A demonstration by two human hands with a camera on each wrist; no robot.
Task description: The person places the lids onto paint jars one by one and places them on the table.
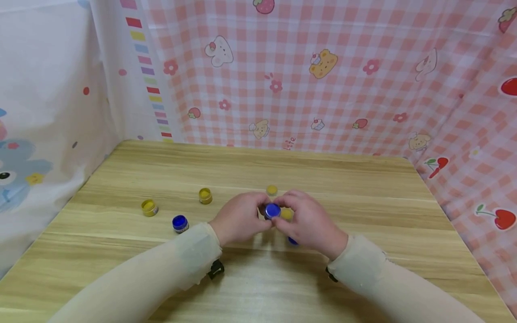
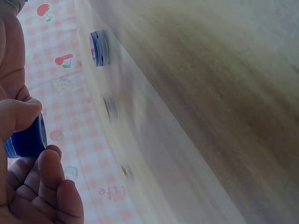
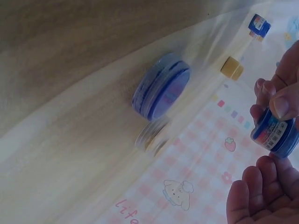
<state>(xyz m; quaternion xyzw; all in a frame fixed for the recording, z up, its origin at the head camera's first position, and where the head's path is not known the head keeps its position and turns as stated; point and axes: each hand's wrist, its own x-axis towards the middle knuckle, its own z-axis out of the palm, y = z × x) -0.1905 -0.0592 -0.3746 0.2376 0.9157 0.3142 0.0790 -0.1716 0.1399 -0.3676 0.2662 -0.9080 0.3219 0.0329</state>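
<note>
A small blue paint jar (image 1: pixel 272 211) with a printed label is held above the table, between both hands. From its left side, my left hand (image 1: pixel 241 218) grips it with thumb and fingers. My right hand (image 1: pixel 310 223) pinches it from the right, around its rim. The label on the jar (image 3: pixel 274 135) shows in the right wrist view, and its dark blue side (image 2: pixel 29 140) in the left wrist view. Whether a lid sits on it, I cannot tell. Beneath and beside the right hand lie a blue lid (image 1: pixel 293 241), mostly hidden, and a yellow lid (image 1: pixel 287 214).
Left on the wooden table (image 1: pixel 250 291) stand two yellow paint jars (image 1: pixel 150 208) and a blue paint jar (image 1: pixel 180 224), their tops uncovered. Another yellow lid (image 1: pixel 272 190) lies beyond the hands. Patterned curtains (image 1: pixel 291 103) border the table's back and sides.
</note>
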